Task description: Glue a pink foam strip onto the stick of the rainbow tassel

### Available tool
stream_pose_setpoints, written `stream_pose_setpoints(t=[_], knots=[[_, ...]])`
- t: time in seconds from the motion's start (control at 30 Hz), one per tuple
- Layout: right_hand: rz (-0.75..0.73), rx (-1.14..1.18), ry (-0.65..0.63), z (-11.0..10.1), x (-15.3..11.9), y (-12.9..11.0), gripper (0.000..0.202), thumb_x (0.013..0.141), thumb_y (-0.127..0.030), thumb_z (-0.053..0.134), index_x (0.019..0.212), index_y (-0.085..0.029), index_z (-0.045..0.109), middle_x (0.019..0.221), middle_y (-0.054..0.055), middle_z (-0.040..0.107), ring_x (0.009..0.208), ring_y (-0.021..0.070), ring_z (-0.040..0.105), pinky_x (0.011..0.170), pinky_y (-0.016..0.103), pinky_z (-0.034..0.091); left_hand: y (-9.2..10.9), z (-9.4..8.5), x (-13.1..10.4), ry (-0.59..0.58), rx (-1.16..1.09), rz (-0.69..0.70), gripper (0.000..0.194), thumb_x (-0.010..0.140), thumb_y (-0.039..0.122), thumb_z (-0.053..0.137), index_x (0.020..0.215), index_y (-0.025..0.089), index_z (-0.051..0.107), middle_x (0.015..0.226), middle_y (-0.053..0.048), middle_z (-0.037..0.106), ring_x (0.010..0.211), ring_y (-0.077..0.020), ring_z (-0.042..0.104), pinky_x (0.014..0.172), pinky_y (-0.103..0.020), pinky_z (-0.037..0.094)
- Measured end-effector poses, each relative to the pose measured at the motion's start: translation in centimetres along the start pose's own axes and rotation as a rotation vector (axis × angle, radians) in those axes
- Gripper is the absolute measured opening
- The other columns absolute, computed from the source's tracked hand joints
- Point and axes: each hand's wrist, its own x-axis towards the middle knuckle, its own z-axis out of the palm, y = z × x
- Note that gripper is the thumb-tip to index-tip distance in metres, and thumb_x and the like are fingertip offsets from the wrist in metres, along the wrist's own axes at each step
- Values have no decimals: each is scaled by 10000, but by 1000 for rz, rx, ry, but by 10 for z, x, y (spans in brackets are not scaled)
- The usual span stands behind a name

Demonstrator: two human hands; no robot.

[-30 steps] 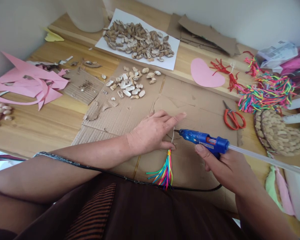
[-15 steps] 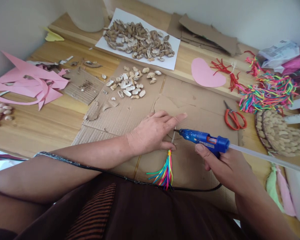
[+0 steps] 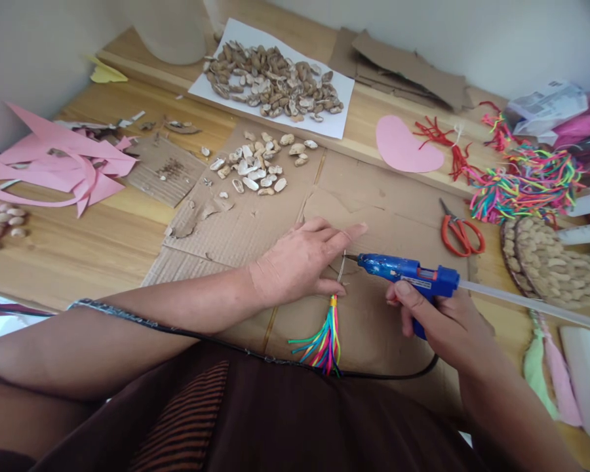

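My right hand is wrapped round the handle of a blue glue gun, with a clear glue stick out of its back. The gun's dark tip is close to a thin white string. My left hand lies on a cardboard piece, fingers apart, its thumb and index finger on the ends of the string. Below the thumb hangs a multicoloured tassel with a yellow band. The cardboard sheet lies under both hands.
Peanut shells lie on the cardboard and on white paper behind. Red scissors, colourful strings and a peanut-covered piece are at the right. Pink paper scraps lie at left. A black cable crosses my left forearm.
My right hand and the glue gun have shifted slightly to the right, the tip a little away from the string. My left hand and the tassel have stayed in place.
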Motion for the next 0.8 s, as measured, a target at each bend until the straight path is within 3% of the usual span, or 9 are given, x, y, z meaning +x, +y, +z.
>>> stream_pose_setpoints(t=[0.53,0.67,0.8], knots=[[0,-120,8,2,1,-1,503,929,-656,521,841,-186,679,498,10,601,517,181,606,546,308,444,3,-3,0,-19,3,-18,1009,760,470,832,1552,179,278,1222,-114,641,1189,-272,540,986,-391,484],[-13,-80,13,3,0,1,484,931,-642,531,877,-186,686,507,4,609,480,172,593,521,305,447,3,-4,-1,-15,18,6,961,805,460,797,1567,256,247,1287,-98,625,1220,-259,524,1010,-402,469],[-19,23,35,2,-1,4,436,931,-605,566,856,-191,680,518,-2,612,467,151,579,503,285,434,3,-2,0,-32,21,-30,983,786,483,808,1567,255,256,1265,-121,623,1225,-262,531,996,-403,477]])
